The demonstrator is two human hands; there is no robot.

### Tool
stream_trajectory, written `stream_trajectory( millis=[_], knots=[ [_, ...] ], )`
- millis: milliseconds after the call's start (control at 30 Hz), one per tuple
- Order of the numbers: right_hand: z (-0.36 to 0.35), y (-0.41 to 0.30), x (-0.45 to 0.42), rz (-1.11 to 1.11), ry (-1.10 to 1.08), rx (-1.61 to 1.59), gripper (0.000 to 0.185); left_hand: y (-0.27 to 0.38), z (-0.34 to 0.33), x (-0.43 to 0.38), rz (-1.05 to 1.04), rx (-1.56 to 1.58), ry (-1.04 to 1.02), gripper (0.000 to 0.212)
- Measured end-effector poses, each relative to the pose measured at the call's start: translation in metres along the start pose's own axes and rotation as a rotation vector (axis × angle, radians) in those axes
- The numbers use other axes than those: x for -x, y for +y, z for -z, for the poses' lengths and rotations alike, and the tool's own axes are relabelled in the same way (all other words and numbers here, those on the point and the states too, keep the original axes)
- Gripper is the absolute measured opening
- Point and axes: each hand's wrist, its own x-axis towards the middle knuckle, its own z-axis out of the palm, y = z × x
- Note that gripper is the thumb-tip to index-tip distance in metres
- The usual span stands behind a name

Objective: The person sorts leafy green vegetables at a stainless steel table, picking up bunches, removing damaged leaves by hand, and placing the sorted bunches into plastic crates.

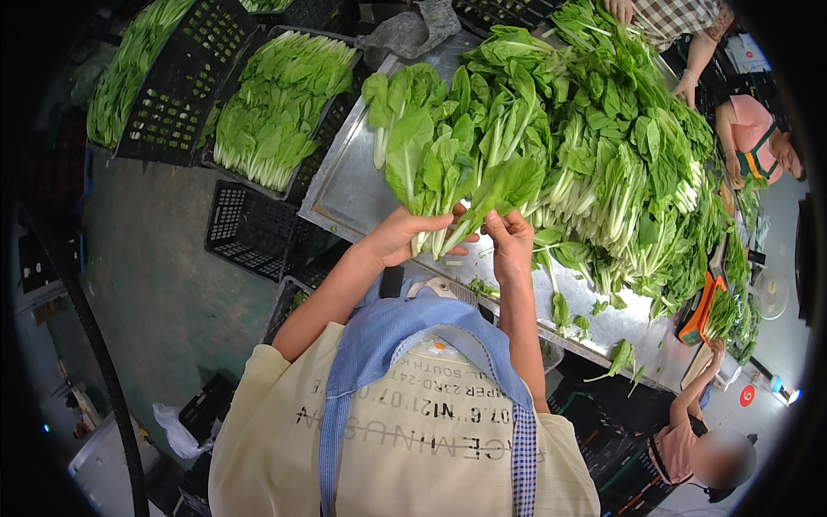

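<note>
Near the edge of a metal table, my left hand holds a small bunch of leafy greens by their pale stems, leaves pointing away from me. Just to the right, my right hand grips a single leafy stalk at its edge, beside the bunch. Another small bunch of greens lies on the table beyond my left hand. A big heap of the same greens covers the table's right part, with loose leaves near the front edge.
Black plastic crates stand at the left: one full of greens, one tilted, and a lower one. A grey cloth lies at the far edge. Other people work across the heap and at the right.
</note>
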Motion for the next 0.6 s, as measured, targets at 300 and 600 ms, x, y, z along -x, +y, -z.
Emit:
stream_trajectory(
  millis=[300, 600],
  knots=[
    [-0.022, -0.004, 0.004, 0.028, 0.019, 0.264, 0.009, -0.007, 0.010, 0.000, 0.049, -0.165, -0.048, 0.044],
    [-0.004, -0.010, -0.009, -0.033, 0.159, 0.605, 0.023, 0.007, 0.059, 0.018, -0.126, 0.253, 0.144, 0.024]
  ],
)
